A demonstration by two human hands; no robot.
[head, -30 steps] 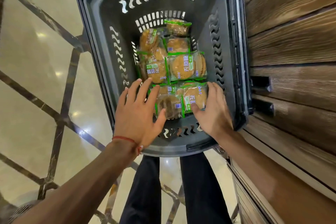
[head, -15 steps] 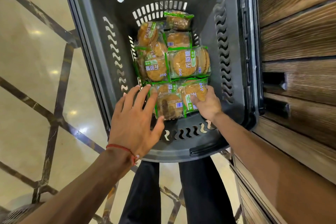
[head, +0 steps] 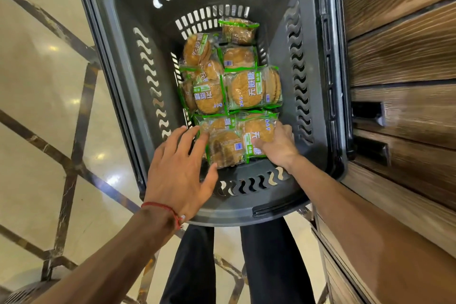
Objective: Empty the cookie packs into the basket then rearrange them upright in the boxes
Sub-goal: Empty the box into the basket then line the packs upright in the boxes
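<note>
Leftmost, a glossy cream stone floor (head: 37, 86) crossed by dark inlaid bands fills the left side of the frame. From the lower left a bare forearm reaches toward the centre, with a thin red thread bracelet (head: 160, 207) at the wrist. Its left hand (head: 177, 168) is open, fingers straight and spread, held over the near left corner of a dark grey plastic basket (head: 118, 57) with wavy slots cut in its walls. The fingertips reach the left edge of the nearest packs, and the thumb lies by their lower edge. The basket takes up the centre and top of the frame. On its bottom lies a heap of clear, green-edged cookie packs (head: 244, 91), each showing round golden-brown biscuits. They lie flat or leaning, overlapping, from the far end to the near end. At the near end, right of centre, the right hand (head: 278, 147) grips one green-edged pack with white lettering (head: 256, 128), thumb on its top face and fingers curled round its right edge. Bottom centre, below the basket, are two legs in black trousers (head: 190, 266). A dark brown wood-grain cabinet front (head: 399, 57) fills the right side, just beside the basket's right rim, with two black recessed handles (head: 367, 116) at mid height.
</note>
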